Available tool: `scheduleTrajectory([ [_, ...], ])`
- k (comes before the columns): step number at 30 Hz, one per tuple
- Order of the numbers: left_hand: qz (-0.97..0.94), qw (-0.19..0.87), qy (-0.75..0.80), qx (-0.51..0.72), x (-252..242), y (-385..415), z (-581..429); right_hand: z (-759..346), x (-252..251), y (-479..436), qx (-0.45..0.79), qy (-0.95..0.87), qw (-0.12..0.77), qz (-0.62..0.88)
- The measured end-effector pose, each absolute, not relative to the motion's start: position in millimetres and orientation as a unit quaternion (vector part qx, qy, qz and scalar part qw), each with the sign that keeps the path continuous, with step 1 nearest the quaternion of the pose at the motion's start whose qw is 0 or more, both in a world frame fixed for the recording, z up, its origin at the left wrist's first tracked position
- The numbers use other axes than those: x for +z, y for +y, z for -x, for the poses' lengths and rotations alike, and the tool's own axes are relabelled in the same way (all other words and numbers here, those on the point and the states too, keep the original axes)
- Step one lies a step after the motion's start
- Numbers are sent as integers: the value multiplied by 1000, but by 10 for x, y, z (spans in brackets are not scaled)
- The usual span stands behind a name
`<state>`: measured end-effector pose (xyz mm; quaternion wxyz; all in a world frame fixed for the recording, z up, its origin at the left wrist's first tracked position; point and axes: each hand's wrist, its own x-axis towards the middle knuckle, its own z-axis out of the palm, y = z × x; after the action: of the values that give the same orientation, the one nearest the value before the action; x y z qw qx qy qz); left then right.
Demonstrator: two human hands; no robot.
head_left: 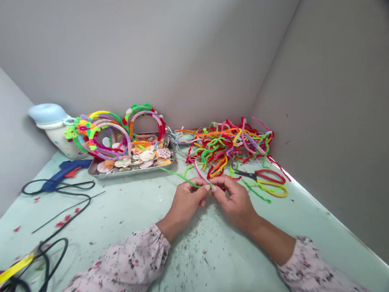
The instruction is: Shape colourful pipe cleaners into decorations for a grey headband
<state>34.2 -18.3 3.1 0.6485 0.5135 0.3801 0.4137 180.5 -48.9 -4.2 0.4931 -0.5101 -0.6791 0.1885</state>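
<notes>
Two nearly closed hands, your left hand (186, 203) pinching a thin green fuzzy pipe cleaner (180, 177) and your right hand (235, 203) seemingly a pale pink pipe cleaner (199, 173), meet where your fingers hide any join, just before a tangled multicoloured pipe-cleaner heap (230, 145).

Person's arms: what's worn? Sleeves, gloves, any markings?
The left hand and right hand are bare, with no gloves, and no watch shows. The left sleeve and right sleeve are pale pink with a dark speckled floral print. The left ends at the wrist, the right further up the forearm.
</notes>
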Motion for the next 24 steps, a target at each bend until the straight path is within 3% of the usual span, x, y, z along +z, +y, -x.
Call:
scheduleTrajectory([
  [24, -543, 617, 371, 432, -21, -212, -353, -1786, -104, -470, 233, -650, 513, 510],
])
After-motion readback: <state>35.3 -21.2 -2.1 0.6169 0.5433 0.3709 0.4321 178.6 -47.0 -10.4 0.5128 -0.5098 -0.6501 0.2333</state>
